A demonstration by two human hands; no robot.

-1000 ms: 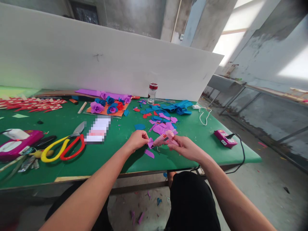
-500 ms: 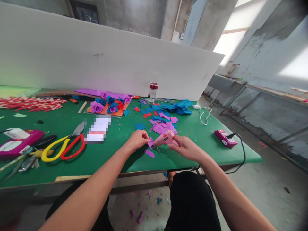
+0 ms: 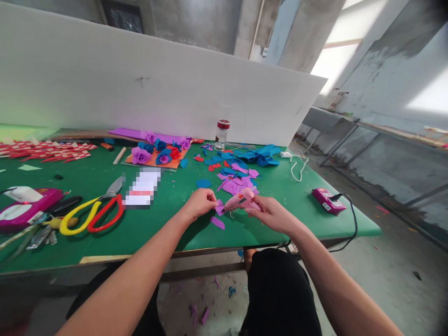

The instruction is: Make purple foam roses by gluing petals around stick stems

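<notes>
Since the preceding frame, the pink glue gun (image 3: 241, 200) has shifted very slightly to the right, while the hands have hardly changed position. The left hand (image 3: 201, 204) pinches a small purple petal (image 3: 219, 207) between its fingertips, just above the worktop (image 3: 154, 240). The right hand (image 3: 269, 213) is closed around the glue gun, whose nozzle points left toward the petal; whether the two touch cannot be told. A loose purple strip (image 3: 217, 223) lies just below the petal, nearer the worker. Beyond the gun lie purple scraps (image 3: 234, 186) and, farther back, crumpled blue pieces (image 3: 266, 155). A red-lidded jar (image 3: 221, 136) stands upright before the white board (image 3: 175, 88). To the left, finished paper flowers (image 3: 164, 157) rest on an orange sheet (image 3: 180, 162); nearer, scissors (image 3: 105, 198) with one yellow and one red handle lie partly open. A magenta power block (image 3: 328, 202) sits at far right.
</notes>
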